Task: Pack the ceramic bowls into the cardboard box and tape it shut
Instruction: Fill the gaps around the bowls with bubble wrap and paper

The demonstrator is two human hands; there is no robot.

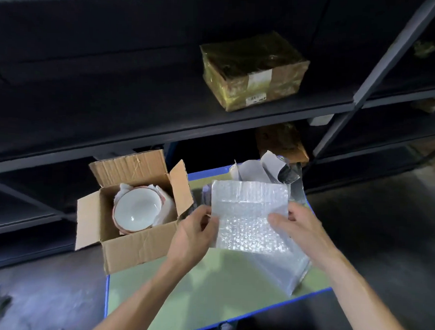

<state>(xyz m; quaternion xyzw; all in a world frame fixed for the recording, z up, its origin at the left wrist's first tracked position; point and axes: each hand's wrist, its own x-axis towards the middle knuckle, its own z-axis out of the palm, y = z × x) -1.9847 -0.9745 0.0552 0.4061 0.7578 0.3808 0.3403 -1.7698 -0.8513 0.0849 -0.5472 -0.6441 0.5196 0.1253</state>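
An open cardboard box (133,246) stands on the left corner of a green table (205,296), its flaps spread outward. Inside it lies a white ceramic bowl (137,209) with a reddish rim, stacked on others and padded with white wrap. To the right of the box I hold up a sheet of bubble wrap (249,216). My left hand (196,231) pinches its left edge. My right hand (298,225) grips its right edge, thumb across the front. More bubble wrap (286,270) lies under the sheet on the table.
Grey mailer bags (263,167) stand crumpled at the table's far edge. A dark metal shelf unit rises behind, with a taped parcel (253,71) on one shelf and another brown parcel (282,140) below. Grey floor surrounds the blue-edged table.
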